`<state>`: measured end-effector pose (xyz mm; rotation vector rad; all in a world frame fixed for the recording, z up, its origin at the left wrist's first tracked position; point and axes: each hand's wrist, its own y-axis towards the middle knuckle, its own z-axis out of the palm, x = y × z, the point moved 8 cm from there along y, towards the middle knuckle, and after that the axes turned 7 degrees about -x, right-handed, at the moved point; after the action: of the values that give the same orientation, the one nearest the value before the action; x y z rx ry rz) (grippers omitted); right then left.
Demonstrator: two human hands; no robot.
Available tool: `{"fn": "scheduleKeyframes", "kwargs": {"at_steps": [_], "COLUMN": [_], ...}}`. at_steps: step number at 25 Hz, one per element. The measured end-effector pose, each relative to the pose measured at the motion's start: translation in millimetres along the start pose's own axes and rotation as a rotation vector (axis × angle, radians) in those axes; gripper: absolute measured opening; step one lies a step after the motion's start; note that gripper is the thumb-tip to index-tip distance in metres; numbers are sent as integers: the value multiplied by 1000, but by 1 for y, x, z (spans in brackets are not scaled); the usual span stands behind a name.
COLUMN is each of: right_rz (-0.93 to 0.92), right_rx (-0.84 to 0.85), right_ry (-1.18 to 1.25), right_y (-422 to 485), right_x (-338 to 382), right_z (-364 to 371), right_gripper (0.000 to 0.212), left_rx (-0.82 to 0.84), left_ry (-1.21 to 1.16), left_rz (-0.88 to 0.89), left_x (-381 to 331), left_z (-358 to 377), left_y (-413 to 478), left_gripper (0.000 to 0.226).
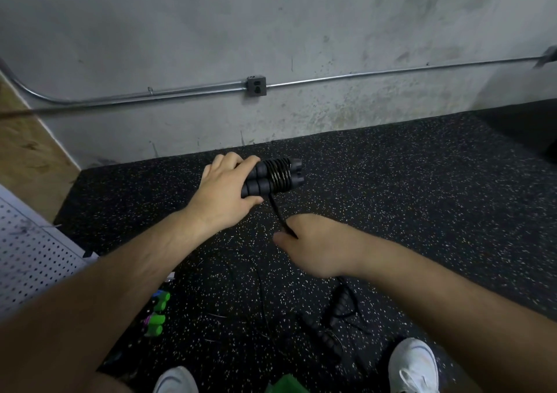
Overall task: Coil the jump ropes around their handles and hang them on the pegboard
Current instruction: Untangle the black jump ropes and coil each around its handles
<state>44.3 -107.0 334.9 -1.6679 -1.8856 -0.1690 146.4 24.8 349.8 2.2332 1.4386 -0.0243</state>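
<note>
My left hand grips a pair of black foam jump rope handles held side by side, with several turns of black rope wound round their right end. A taut length of the black rope runs down from the coil into my right hand, which pinches it just below and to the right of the handles. A second black jump rope lies loose on the floor between my arms. A green-handled jump rope lies on the floor at lower left. The white pegboard shows at the left edge.
Black speckled rubber flooring meets a grey concrete wall carrying a metal conduit and an outlet box. My white shoes stand at the bottom edge. A green object lies between them.
</note>
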Motion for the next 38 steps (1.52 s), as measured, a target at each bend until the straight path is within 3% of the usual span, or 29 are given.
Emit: {"fn": "scheduleKeyframes", "kwargs": {"at_steps": [2, 6, 9, 13, 15, 18, 21, 23, 26, 29, 33, 38], "right_rz": [-41, -230, -333, -344, -265, -197, -299, -321, -132, -17, -20, -36], "right_rx": [-54, -426, -534, -609, -563, -428, -218, -26, -87, -80, -32, 72], "right_ry": [-178, -519, -521, -348, -249, 207, 664, 814, 561, 506, 521, 320], "right_y": [-8, -11, -2, 6, 13, 27, 33, 28, 25, 33, 29, 11], "right_x": [6, 15, 7, -13, -30, -57, -60, -55, -57, -45, -26, 0], "right_z": [-17, -63, -81, -95, -101, -95, -71, -50, -26, 2, 12, 23], "right_gripper": [29, 25, 25, 21, 26, 32, 39, 41, 5, 33, 31, 35], "left_rx": [39, 170, 276, 371, 390, 307, 256, 244, 126, -23, -111, -46], "left_ry": [4, 30, -28, -126, -191, -338, -459, -498, -488, -347, -191, -20], "left_rz": [25, 149, 233, 308, 339, 320, 260, 214, 161, 153, 127, 138], "left_x": [-1, -13, -29, -53, -66, -78, -82, -79, -67, -56, -40, -25], "left_z": [5, 17, 23, 20, 13, -8, -25, -28, -30, -33, -32, -17], "left_y": [-1, -9, -20, -35, -42, -46, -47, -47, -39, -31, -22, -16], "left_gripper": [75, 74, 73, 69, 68, 69, 69, 70, 71, 71, 75, 82]}}
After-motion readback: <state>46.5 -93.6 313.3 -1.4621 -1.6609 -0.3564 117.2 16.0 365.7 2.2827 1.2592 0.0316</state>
